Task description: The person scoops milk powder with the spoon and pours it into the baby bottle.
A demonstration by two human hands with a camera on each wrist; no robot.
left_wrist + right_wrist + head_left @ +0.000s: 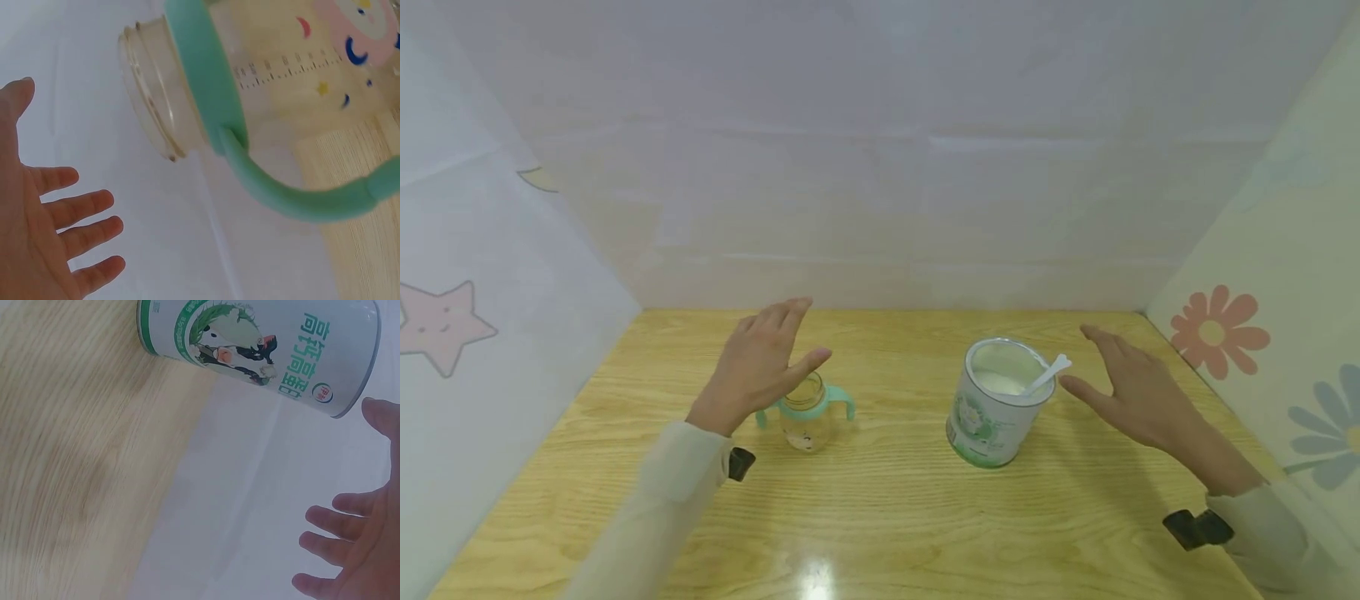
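A clear baby bottle (808,429) with mint-green handles and no lid stands upright on the table's left half. My left hand (762,358) hovers over and beside its open mouth, fingers extended and nothing held. In the left wrist view the bottle (281,69) shows its threaded neck and printed scale, apart from the fingers. Right of the middle stands an open milk powder can (992,417), white and green, with a white scoop (1047,375) leaning out over its rim. My right hand (1138,400) is held in the air just right of the can, fingers spread, holding nothing.
The wooden table (880,517) is bounded by a pale sheet (880,183) at the back. Printed side panels carry a pink star (447,321) on the left and a red flower (1219,332) on the right.
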